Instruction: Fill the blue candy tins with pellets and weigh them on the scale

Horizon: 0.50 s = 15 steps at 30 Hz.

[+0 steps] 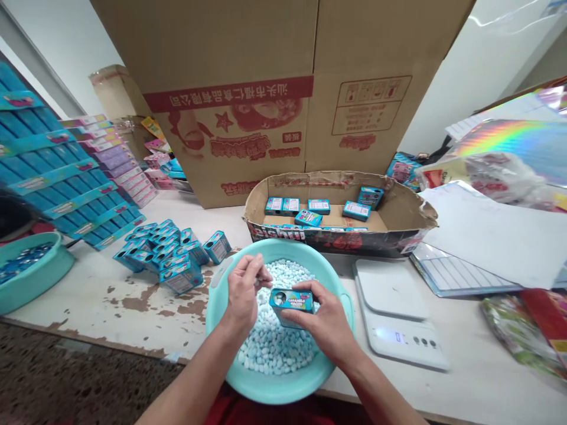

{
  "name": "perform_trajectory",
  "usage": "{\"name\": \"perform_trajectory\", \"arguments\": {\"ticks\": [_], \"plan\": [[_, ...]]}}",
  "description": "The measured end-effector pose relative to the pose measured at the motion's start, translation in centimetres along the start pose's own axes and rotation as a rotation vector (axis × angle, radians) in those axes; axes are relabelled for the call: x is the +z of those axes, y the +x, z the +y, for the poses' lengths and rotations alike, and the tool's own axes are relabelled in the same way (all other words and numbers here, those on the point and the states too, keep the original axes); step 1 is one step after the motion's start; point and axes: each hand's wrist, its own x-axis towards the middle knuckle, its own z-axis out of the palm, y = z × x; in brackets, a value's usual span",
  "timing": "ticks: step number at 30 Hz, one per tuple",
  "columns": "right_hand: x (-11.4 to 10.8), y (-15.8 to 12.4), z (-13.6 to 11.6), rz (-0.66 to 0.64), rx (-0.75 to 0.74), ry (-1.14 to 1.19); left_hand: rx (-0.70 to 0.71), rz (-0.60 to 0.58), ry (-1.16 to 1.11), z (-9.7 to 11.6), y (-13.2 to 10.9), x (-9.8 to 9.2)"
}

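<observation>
My right hand (330, 321) grips a small blue candy box (297, 301) lettered "CARAMELO MACIZO", its top with a round hole facing me. Just left of the box, my left hand (245, 288) is closed with curled fingers; what they hold, if anything, is too small to make out. Both hands are above a turquoise basin (305, 386) full of small pale blue and white candies (279, 351). Several similar blue boxes (181, 277) stand in a cluster left of the basin. One more box (217, 247) stands between that cluster and the basin.
Behind the basin, a cut-down cardboard tray (398, 221) holds several blue boxes. A large carton (266, 53) rises behind it. At right are a lit digital scale (392, 283) and white sheets (496, 230). Stacked display boxes (57, 159) and another turquoise basin (39, 277) are at left.
</observation>
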Motion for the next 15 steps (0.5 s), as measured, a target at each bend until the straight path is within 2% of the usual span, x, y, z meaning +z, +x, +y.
{"name": "perform_trajectory", "arguments": {"ticks": [2,4,7,10,12,15], "plan": [[-0.7,0.0,-0.1,0.009,0.039,0.075,-0.009,-0.141,0.340,-0.7,0.2,-1.8],[-1.4,-0.1,-0.2,0.024,0.048,0.137,0.056,-0.313,0.802,-1.6,0.0,-3.7],[-3.2,-0.1,-0.5,0.056,0.036,0.215,0.118,-0.437,1.346,-3.2,-0.7,-5.5],[-6.4,0.2,-0.5,0.153,0.029,0.303,-0.046,-0.611,1.572,-4.1,-1.2,-5.6],[-9.2,0.8,0.1,0.322,0.013,0.280,-0.142,-0.706,1.628,-4.3,-1.3,-5.1],[-13.0,2.3,2.1,0.608,-0.014,0.104,-0.207,-0.740,1.702,-4.4,-1.2,-4.3]]}}
